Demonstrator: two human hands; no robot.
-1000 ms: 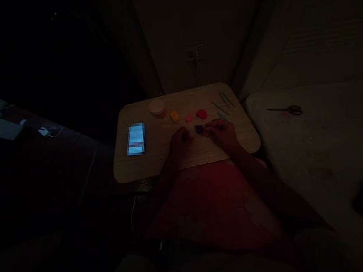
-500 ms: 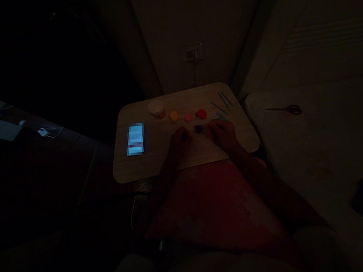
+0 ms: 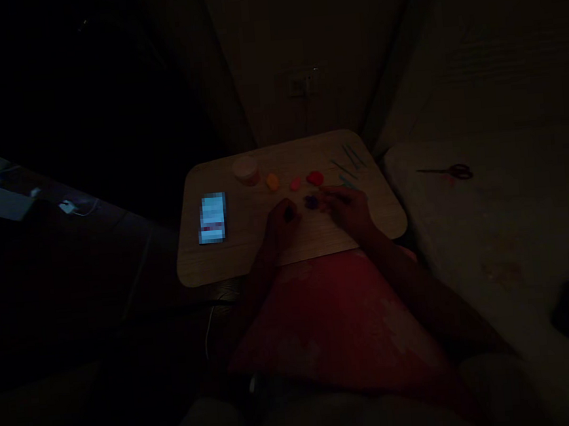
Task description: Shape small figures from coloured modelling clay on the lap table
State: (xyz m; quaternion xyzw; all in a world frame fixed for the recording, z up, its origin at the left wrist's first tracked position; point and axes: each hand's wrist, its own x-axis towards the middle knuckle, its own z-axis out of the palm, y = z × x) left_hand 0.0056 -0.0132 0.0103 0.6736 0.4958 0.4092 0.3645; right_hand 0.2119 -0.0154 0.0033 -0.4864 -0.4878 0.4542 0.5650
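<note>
The scene is very dim. On a small wooden table, a dark purple lump (image 3: 312, 202), which looks like modelling clay, lies between my two hands. My left hand (image 3: 281, 223) rests left of it with fingers curled round; a dark patch shows in the curl, either a thing or shadow. My right hand (image 3: 350, 209) is just right of the lump, its fingertips drawn together close to it. Whatever those fingers pinch is too dark to see. Behind the hands sit an orange lump (image 3: 273, 182), a pink lump (image 3: 295, 184) and a red lump (image 3: 315, 178).
A lidded tub (image 3: 246, 171) stands at the table's (image 3: 234, 259) back. A lit phone (image 3: 212, 217) lies on the left. Several thin bluish sticks (image 3: 354, 157) lie at the back right. Scissors (image 3: 451, 172) rest on a pale surface to the right.
My right hand's fingers have shifted slightly near the purple lump. My left hand's fingers have changed their curl a little. The other things stay where they were.
</note>
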